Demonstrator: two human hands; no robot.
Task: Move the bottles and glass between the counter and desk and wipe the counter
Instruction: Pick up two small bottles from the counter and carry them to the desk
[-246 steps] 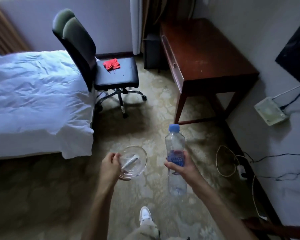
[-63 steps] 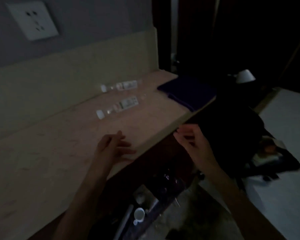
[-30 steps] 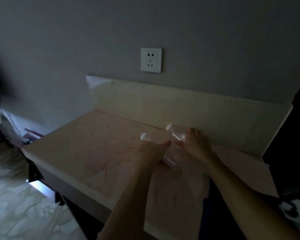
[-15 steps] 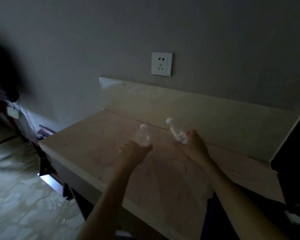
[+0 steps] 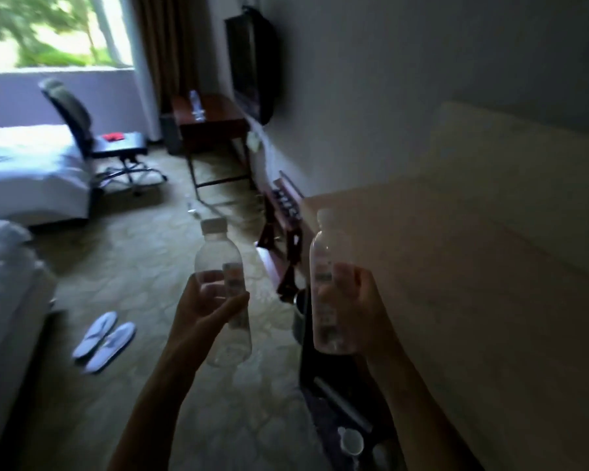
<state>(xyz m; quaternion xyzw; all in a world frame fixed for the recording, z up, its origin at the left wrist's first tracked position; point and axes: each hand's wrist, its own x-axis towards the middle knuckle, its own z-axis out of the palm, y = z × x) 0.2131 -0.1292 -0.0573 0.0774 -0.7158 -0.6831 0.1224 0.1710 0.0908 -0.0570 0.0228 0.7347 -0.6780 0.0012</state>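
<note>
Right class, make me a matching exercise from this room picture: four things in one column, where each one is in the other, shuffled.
Things:
1. red cloth
2. slippers
3. blue-capped bottle
4. white-capped bottle

Places:
A. on the carpet
B. on the desk
C. held in the left hand
D. on the chair seat

Pairs: 1-D, 2-A, 3-B, 4-C

Both bare forearms reach forward and up from the bottom edge, roughly side by side. The left hand (image 5: 206,309) has thumb and fingers curled round a clear bottle (image 5: 223,266); the right hand (image 5: 356,309) grips a second bottle (image 5: 325,263), both held upright
</note>
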